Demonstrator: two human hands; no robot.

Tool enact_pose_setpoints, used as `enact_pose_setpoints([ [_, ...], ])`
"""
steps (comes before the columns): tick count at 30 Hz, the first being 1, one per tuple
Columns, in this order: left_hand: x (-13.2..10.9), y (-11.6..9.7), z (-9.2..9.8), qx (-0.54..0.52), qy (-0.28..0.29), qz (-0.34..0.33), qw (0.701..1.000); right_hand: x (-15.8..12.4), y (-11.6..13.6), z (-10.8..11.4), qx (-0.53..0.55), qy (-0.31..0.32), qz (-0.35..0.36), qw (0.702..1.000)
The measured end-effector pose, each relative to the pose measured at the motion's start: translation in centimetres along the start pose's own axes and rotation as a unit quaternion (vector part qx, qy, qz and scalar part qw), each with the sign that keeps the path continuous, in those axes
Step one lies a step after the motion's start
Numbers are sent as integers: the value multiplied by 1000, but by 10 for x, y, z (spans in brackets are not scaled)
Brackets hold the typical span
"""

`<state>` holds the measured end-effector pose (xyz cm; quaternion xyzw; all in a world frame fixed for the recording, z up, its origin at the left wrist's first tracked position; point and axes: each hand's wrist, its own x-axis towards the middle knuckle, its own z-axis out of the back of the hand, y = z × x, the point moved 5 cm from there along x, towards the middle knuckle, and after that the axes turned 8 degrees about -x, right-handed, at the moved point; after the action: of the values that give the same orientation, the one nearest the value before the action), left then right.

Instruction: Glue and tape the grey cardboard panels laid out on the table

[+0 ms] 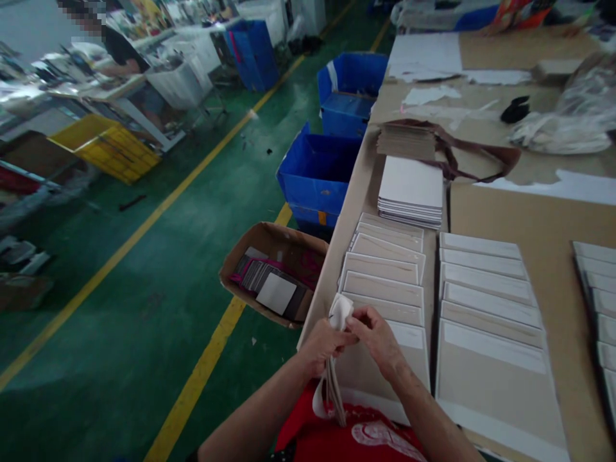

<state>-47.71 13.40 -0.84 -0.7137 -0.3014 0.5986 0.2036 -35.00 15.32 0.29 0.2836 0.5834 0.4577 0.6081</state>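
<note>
A bundle of white fabric strips (pixel 341 310) is held in front of the body at the table's near left edge, its ends hanging down over the red garment. My left hand (pixel 321 345) is wrapped round the bundle. Close against it, my right hand (pixel 376 335) pinches the white fabric at the top between thumb and fingers. Beneath and beyond the hands, flat beige panels with white edges (pixel 384 289) lie overlapped in a column. A second overlapped column of panels (pixel 491 327) is to the right.
A stack of white panels (pixel 411 186) and brown straps (pixel 481 160) lie farther up the table (pixel 553 218). On the floor at left are a cardboard box (pixel 231 256), blue bins (pixel 312 167) and a yellow crate (pixel 108 147). A person (pixel 120 48) works at far left.
</note>
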Motion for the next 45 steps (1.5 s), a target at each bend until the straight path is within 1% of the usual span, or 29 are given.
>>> enact_pose_setpoints([
  [4,-2,1,-6,33,-24,-27,999,4,-3,0,-26,-12,-37,999],
  [6,-3,-2,-8,57,-30,-36,997,6,-5,4,-36,-15,-34,999],
  [8,-3,-5,-9,67,-36,-26,997,9,-8,10,-48,-25,-19,998],
  [10,-3,-5,-10,42,-32,-4,999,12,-12,16,-47,-29,-6,998],
  [12,-2,-4,-13,-9,-15,17,1000,13,-15,20,-26,-24,-3,999],
  [14,-1,-3,-14,-52,-9,29,998,14,-15,23,6,-19,-7,1000],
  [15,0,-3,-14,-68,-16,31,997,13,-14,24,28,-20,-12,999],
  [18,4,-2,-11,-108,-64,18,992,10,-11,24,122,-33,-33,991],
  [20,7,-2,-10,-134,-91,1,987,7,-10,19,190,-24,-46,980],
  [23,11,-3,-13,-174,-97,-34,979,4,-12,7,260,13,-65,963],
  [24,11,-3,-14,-186,-100,-45,976,3,-14,3,278,12,-74,958],
  [26,11,-2,-16,-191,-111,-58,974,3,-19,-1,318,-15,-97,943],
  [28,9,-2,-19,-168,-101,-55,979,4,-22,0,366,-47,-117,922],
  [30,7,-3,-23,-122,-68,-47,989,9,-23,8,403,-74,-123,904],
  [32,4,-4,-22,-55,-54,-37,996,15,-22,24,424,-103,-116,892],
  [34,1,-6,-16,3,-65,-28,997,21,-21,44,447,-136,-101,878],
  [36,0,-6,-11,32,-76,-24,996,26,-20,60,463,-146,-90,870],
  [37,0,-7,-10,40,-73,-24,996,29,-19,64,464,-142,-87,870],
  [39,0,-6,-11,58,-63,-24,996,31,-18,67,456,-137,-86,875],
  [40,1,-6,-13,69,-54,-23,996,32,-18,67,453,-146,-88,875],
  [43,1,-3,-20,94,-30,-7,995,31,-19,65,447,-202,-104,865],
  [45,1,-2,-21,108,-29,3,994,31,-16,65,434,-209,-104,870],
])
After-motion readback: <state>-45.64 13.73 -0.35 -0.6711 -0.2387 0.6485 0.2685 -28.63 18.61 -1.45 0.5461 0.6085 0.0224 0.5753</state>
